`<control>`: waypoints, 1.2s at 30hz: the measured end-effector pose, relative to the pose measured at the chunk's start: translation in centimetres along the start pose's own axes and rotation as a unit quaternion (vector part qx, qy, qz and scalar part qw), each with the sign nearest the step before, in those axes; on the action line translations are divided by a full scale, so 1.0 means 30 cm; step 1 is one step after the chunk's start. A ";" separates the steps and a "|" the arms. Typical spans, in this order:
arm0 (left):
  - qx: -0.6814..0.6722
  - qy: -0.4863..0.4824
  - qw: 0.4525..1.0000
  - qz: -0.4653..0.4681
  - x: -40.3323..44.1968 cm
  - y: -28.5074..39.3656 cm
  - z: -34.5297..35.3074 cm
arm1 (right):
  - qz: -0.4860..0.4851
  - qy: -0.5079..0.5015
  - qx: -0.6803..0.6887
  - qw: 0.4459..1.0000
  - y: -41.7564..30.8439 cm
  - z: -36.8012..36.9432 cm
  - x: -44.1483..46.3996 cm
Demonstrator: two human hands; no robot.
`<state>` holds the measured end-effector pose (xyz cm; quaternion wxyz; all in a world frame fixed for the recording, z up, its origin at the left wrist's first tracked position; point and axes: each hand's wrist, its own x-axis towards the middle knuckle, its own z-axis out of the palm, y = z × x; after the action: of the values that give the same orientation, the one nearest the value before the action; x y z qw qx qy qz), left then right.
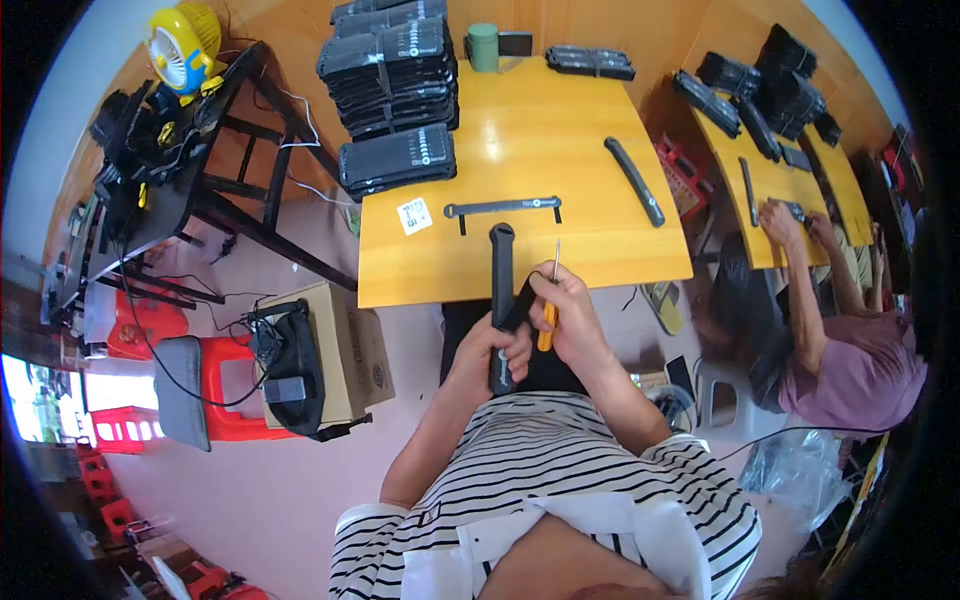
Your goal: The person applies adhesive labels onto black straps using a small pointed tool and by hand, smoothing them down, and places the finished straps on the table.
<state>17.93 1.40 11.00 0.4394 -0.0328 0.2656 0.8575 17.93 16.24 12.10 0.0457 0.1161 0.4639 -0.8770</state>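
Note:
My left hand [490,358] is closed around the lower part of a long black bar-shaped piece [502,268], which has a rounded upper end and pale lettering low down. My right hand [568,315] grips a screwdriver [547,328] with an orange handle, its thin metal shaft pointing up. Between the same fingers runs a black strap [522,303] that reaches across to the bar. Just beyond my hands, a similar black bar [505,207] with two short dark tabs lies crosswise on the yellow table [420,275]. Another black bar [635,182] lies slanted at the right.
Stacked black packs [388,70] stand at the table's back left, near a green canister [483,47]. A white label sheet [413,216] lies at the left edge. A cardboard box [345,345] stands on the floor to the left. At right, a co-worker [850,370] handles parts at another table.

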 end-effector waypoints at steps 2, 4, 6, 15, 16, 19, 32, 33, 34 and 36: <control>-0.025 -0.018 0.999 -0.019 -0.002 -0.014 0.032 | 0.008 0.067 0.107 0.992 -0.047 -0.024 0.041; -0.018 -0.039 0.997 -0.064 -0.018 -0.015 0.047 | -0.052 0.113 0.117 0.985 -0.116 -0.094 0.125; 0.001 -0.051 0.995 -0.089 -0.047 -0.019 0.044 | -0.113 0.085 0.110 0.984 -0.210 -0.212 0.248; 0.012 -0.059 0.990 -0.130 -0.234 0.023 -0.129 | -0.375 0.108 -0.005 0.921 -0.787 -0.423 0.411; 0.033 0.002 0.999 -0.034 -0.232 0.046 -0.137 | -0.377 0.123 -0.037 0.917 -0.773 -0.350 0.353; 0.118 0.170 0.967 0.152 -0.183 0.115 -0.212 | -0.378 0.142 -0.140 0.904 -0.679 -0.231 0.232; 0.647 0.490 0.518 0.269 0.159 0.295 -0.449 | -0.305 0.152 -0.261 0.903 -0.428 -0.240 -0.018; 0.663 0.506 0.477 0.278 0.162 0.284 -0.439 | -0.302 0.158 -0.261 0.903 -0.422 -0.243 -0.025; 0.658 0.513 0.487 0.259 0.160 0.285 -0.437 | -0.290 0.138 -0.266 0.909 -0.417 -0.245 -0.036; 0.637 0.527 0.486 0.284 0.132 0.283 -0.366 | -0.273 0.105 -0.264 0.919 -0.407 -0.244 -0.056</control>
<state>7.02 -5.02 4.06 -0.1493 -0.1129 0.9159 0.3550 18.44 29.12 18.34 -0.2154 0.0604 0.6946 -0.6837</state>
